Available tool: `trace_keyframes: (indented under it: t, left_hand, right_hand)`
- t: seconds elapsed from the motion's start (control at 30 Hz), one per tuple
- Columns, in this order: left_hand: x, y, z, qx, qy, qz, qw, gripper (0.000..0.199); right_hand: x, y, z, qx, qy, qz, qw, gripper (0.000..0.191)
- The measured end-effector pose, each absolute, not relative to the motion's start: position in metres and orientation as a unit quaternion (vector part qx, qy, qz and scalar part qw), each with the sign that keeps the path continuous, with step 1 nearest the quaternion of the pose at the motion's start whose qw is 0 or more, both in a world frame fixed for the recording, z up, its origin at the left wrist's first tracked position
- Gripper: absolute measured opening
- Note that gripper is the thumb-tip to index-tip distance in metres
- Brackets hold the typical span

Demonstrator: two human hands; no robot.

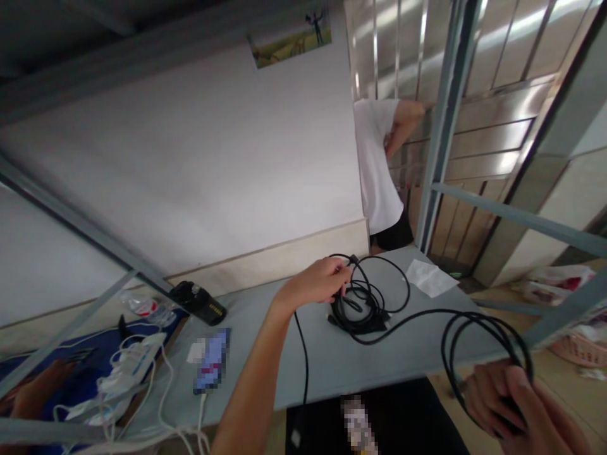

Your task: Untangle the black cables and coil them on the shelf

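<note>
A coil of black cable (525,349) is held at the lower right of the frame by the right hand (507,401), its fingers wrapped around the loops with the thumb laid over them. From this coil a single strand is led leftward across the bench (256,335) to a tangled cable pile (363,319), which is seen right of the frame's centre. The left hand (322,281) is placed at the upper left edge of that pile, its fingers bent against the loops; whether a strand is gripped by them cannot be told. Below the left wrist, a thin black cord (306,360) is draped over the front edge of the bench. A white sheet (430,278) is laid flat just beyond the pile, to its right. Left of the left forearm, a blurred blue object (213,360) and a toppled black container (199,303) are seen. In the upper right, a person in a white shirt (379,164) is partly hidden by the wall (213,170)
</note>
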State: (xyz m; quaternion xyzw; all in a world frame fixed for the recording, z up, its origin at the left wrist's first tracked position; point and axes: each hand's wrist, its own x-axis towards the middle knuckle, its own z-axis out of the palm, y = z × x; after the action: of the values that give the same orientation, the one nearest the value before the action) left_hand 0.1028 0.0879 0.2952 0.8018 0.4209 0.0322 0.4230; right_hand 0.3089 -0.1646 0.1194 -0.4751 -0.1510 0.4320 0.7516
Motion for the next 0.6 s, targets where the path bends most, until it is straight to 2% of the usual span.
trace_keyframes:
  t: [0.13,0.23,0.43,0.6]
  left_hand:
    - [0.138,0.119,0.303,0.855,0.448,-0.171,0.199,0.032]
    - [0.151,0.129,0.317,0.857,0.445,-0.235,0.109,0.031]
    - [0.162,0.136,0.326,0.887,0.424,-0.175,0.057,0.023]
    - [0.187,0.141,0.266,0.928,0.344,-0.069,0.13,0.027]
  right_hand:
    - [0.311,-0.155,0.121,-0.491,-0.146,0.45,0.731,0.066]
    - [0.31,-0.151,0.12,-0.494,-0.139,0.468,0.72,0.068]
    - [0.307,-0.146,0.111,-0.495,-0.147,0.471,0.716,0.069]
    - [0.317,-0.151,0.082,-0.528,-0.173,0.443,0.704,0.069]
